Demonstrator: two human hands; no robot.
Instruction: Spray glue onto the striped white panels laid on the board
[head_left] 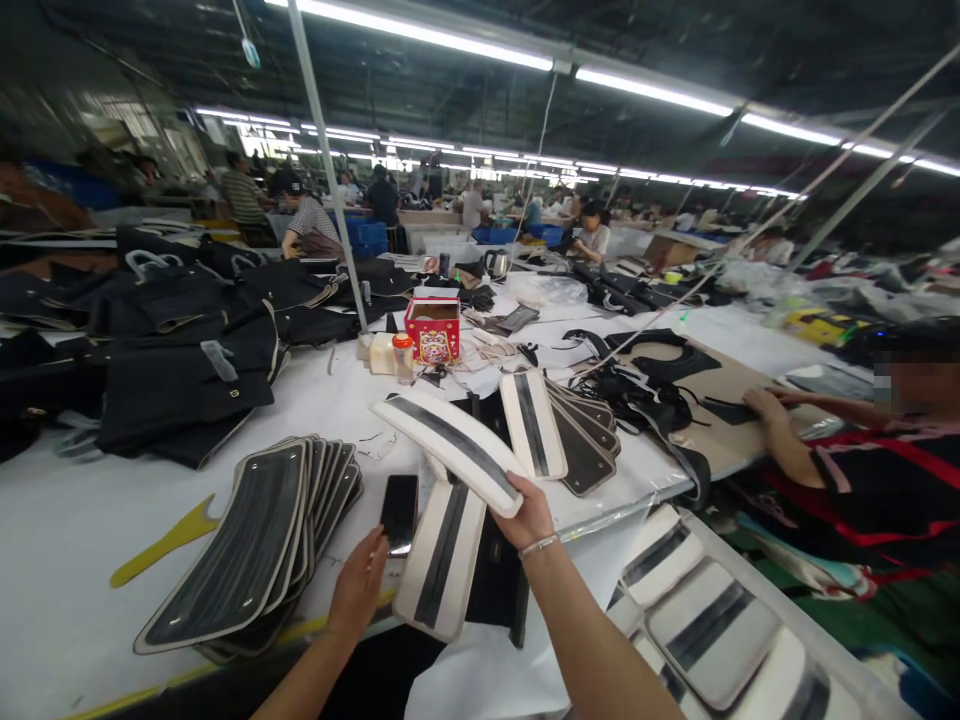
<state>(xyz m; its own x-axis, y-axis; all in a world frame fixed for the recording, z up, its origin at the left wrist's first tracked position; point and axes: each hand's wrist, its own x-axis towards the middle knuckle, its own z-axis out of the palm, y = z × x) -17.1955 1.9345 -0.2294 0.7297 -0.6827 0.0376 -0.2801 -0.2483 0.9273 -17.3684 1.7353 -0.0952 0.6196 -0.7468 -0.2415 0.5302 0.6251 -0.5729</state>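
My right hand (529,512) grips the near end of a white panel with a dark stripe (450,440), held tilted above the table. Below it, another striped white panel (441,560) lies partly over a black strip of material (495,575). My left hand (358,588) is empty, its fingers extended beside a dark smartphone (400,512). To the left lies a fanned stack of dark grey panels with pale edges and small metal studs (240,540). Beyond my right hand, one more striped white panel (534,425) rests against fanned dark panels (589,440).
A yellow flat tool (165,540) lies at left. Black bags (187,380) are heaped behind it. A red box (433,330) and an orange-lidded jar (403,358) stand farther back. At lower right, a bin (832,660) holds striped panels. A co-worker's arm (787,440) rests at the right.
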